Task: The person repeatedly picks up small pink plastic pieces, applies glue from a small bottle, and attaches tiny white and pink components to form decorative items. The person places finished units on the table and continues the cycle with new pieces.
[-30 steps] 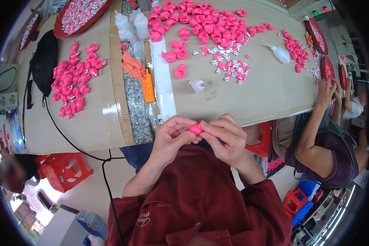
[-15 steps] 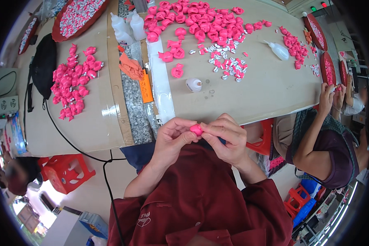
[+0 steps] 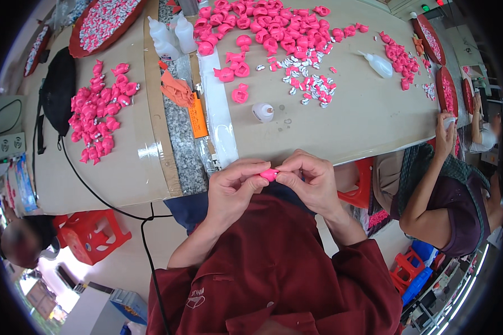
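Just beyond the front edge of the table, a small, rounded pink plastic piece (image 3: 269, 175) is pinched between my two hands. My left hand (image 3: 235, 187) is closed on its left side with thumb and fingers. At its right end the thumb and fingertips of my right hand (image 3: 312, 181) press against it. A speck of white shows beside the right fingertips, too small to name. On the table ahead lie several small pink-and-white pieces (image 3: 313, 86) and a pile of hollow pink pieces (image 3: 285, 30). A small white squeeze bottle (image 3: 262, 112) stands nearer to me.
To the left is a heap of pink pieces (image 3: 98, 111) beside a black bag (image 3: 58, 92). White bottles (image 3: 185, 34), an orange cloth (image 3: 177, 89) and an orange box (image 3: 197, 118) line the granite strip. A co-worker (image 3: 447, 206) sits at the right. A black cable (image 3: 103, 202) hangs at my left.
My right fingers have shifted and spread more around the piece's right end, and the piece looks turned. The co-worker's raised hand now shows something white.
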A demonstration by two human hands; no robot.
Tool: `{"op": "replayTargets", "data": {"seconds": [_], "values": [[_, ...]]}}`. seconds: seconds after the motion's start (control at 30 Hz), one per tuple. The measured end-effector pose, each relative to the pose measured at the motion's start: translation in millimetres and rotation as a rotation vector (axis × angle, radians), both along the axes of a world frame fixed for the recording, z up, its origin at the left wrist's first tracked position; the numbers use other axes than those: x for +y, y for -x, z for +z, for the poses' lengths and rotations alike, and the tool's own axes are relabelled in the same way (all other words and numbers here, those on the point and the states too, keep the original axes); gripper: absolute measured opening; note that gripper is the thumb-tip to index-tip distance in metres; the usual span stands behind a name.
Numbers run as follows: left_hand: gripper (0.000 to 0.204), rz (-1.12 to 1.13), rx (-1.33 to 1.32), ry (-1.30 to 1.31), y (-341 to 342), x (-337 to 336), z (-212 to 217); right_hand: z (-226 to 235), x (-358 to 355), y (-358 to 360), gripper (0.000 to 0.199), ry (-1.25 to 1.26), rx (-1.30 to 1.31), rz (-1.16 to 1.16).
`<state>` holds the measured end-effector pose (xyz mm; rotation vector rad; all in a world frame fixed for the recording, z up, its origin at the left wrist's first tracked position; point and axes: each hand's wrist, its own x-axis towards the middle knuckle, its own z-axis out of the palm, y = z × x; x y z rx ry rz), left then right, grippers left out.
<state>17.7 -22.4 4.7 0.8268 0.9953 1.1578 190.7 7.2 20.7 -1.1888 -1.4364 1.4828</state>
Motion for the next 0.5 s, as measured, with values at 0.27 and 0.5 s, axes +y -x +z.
{"op": "replayTargets", "data": {"seconds": [0.27, 0.5], "values": [[0.018, 0.011, 0.037, 0.032, 2.3, 0.3, 2.8, -2.9, -3.0, 6.2, 0.004, 0.060, 0.043, -0.034], [0.021, 0.017, 0.037, 0.053, 2.1, -0.1, 2.2, -6.5, -3.6, 6.0, 0.004, 0.078, 0.079, -0.038]]}}
